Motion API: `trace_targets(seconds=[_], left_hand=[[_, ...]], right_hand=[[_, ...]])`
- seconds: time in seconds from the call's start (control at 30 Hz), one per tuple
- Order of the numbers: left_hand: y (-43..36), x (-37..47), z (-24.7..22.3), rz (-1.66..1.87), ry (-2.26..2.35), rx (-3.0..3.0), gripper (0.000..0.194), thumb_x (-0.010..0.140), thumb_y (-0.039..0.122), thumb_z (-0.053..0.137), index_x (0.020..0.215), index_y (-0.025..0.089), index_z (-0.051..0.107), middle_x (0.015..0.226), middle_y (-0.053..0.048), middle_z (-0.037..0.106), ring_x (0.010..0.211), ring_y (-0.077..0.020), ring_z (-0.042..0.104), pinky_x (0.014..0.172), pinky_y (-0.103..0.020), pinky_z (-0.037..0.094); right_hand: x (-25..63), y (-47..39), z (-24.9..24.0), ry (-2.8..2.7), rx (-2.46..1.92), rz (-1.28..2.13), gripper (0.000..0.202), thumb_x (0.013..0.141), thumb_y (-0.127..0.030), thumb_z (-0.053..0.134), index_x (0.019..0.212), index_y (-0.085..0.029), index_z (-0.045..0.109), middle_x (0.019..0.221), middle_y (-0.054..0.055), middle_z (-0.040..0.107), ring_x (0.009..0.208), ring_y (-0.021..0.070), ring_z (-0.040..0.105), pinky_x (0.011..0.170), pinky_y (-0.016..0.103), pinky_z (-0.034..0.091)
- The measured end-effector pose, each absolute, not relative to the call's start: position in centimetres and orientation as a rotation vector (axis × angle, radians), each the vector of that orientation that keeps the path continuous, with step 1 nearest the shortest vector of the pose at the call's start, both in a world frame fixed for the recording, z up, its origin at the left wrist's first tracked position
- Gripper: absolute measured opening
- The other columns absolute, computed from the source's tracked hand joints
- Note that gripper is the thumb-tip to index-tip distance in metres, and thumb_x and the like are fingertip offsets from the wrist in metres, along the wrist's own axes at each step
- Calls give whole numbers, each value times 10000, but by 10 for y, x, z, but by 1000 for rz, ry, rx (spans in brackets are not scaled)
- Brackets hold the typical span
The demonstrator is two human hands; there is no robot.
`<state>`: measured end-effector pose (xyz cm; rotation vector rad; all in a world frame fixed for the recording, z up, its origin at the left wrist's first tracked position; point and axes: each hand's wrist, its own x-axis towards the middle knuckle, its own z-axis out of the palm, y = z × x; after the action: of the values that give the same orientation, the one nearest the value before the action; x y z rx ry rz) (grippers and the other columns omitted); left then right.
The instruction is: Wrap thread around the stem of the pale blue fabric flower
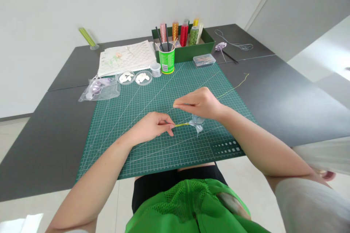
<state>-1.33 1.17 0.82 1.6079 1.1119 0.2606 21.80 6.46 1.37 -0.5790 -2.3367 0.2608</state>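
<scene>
- Head view: a person is working with two bare hands over a green cutting mat [131,107], which is lying on a dark table [60,131].
- The left hand [150,126] is pinching the end of a yellow-green stem [182,124] between thumb and fingers, over the mat's near half.
- A pale blue flower [197,123] is sitting at the stem's other end, right of the mat's middle, with the right hand [201,102] partly covering it.
- The right hand is hovering above the flower, its thumb and fingertips meeting; whether they are gripping anything, I cannot tell.
- A thin yellow-green thread [232,89] is trailing from behind the right hand past the mat's right edge.
- The step in hand is apparently involving fine fingertip work at the stem, perhaps with that thread, though no winding is showing clearly.
- By my judgement, the next move is calling for a steady left pinch, light tension from the right, and care that the wrist is not crushing the petals.
- Along the mat's far edge, a green cup [166,62] and two dishes [151,80] of white pieces [142,77] are standing.
- Beyond that edge, a dark green box [188,54] is holding thread spools [184,34].
- At the mat's far left corner, a plastic bag [109,93] is lying.
</scene>
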Motion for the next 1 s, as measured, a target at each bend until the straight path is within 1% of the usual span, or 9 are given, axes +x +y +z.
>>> trace_targets(seconds=[0.17, 0.33, 0.43, 0.53, 0.63, 0.73, 0.8, 0.9, 1.0], left_hand=[[9, -13, 12, 258, 1077, 1652, 170, 917, 314, 614, 903, 185, 723, 825, -15, 810, 481, -87, 467, 458, -222, 314], [7, -12, 15, 243, 1063, 1652, 204, 934, 360, 626, 908, 186, 729, 845, -17, 811, 467, -78, 433, 457, -223, 309], [5, -11, 20, 258, 1059, 1660, 191, 934, 336, 620, 900, 183, 728, 835, -18, 806, 462, -70, 419, 454, -216, 294], [4, -12, 24, 301, 1045, 1638, 198, 937, 335, 614, 883, 179, 722, 801, -26, 796, 443, -64, 380, 437, -213, 260], [4, -14, 25, 409, 1034, 1584, 214, 934, 372, 631, 886, 179, 710, 813, -47, 798, 441, -66, 376, 429, -211, 247], [6, -18, 26, 584, 1063, 1550, 237, 927, 400, 650, 892, 173, 706, 804, -67, 794, 449, -72, 394, 432, -211, 266], [8, -21, 26, 696, 1088, 1542, 236, 921, 397, 666, 904, 167, 713, 799, -74, 792, 451, -75, 390, 432, -214, 284], [10, -24, 28, 863, 1116, 1521, 237, 910, 395, 687, 889, 161, 720, 775, -77, 788, 452, -77, 393, 431, -215, 305], [12, -25, 29, 1003, 1143, 1483, 232, 903, 391, 703, 869, 162, 718, 772, -75, 788, 453, -73, 399, 438, -208, 329]], right_hand=[[218, 71, 7, -2321, -619, 406, 332, 1026, -350, 584, 832, -176, 790, 720, 3, 762, 593, 90, 645, 586, 197, 439], [218, 79, 1, -2300, -637, 515, 286, 998, -332, 618, 853, -168, 802, 742, 9, 769, 620, 97, 659, 586, 203, 427], [218, 83, -3, -2300, -655, 581, 283, 988, -336, 621, 859, -159, 800, 740, 10, 755, 609, 91, 620, 592, 212, 415], [217, 87, -7, -2323, -710, 648, 298, 982, -343, 615, 836, -140, 778, 661, -8, 685, 562, 76, 526, 583, 224, 377], [216, 90, -13, -2355, -819, 720, 289, 974, -340, 602, 833, -135, 749, 600, -37, 595, 543, 72, 448, 577, 235, 339], [213, 93, -18, -2443, -844, 787, 304, 983, -311, 558, 773, -137, 694, 629, -30, 577, 572, 79, 438, 597, 241, 339], [212, 94, -21, -2487, -858, 789, 314, 991, -280, 533, 741, -141, 662, 664, -12, 590, 614, 91, 465, 626, 247, 357], [210, 92, -22, -2462, -874, 738, 272, 999, -269, 524, 813, -145, 680, 767, 25, 653, 703, 118, 534, 677, 258, 384], [209, 89, -20, -2443, -813, 726, 277, 1016, -292, 515, 867, -143, 694, 753, 19, 656, 666, 112, 530, 657, 251, 376]])
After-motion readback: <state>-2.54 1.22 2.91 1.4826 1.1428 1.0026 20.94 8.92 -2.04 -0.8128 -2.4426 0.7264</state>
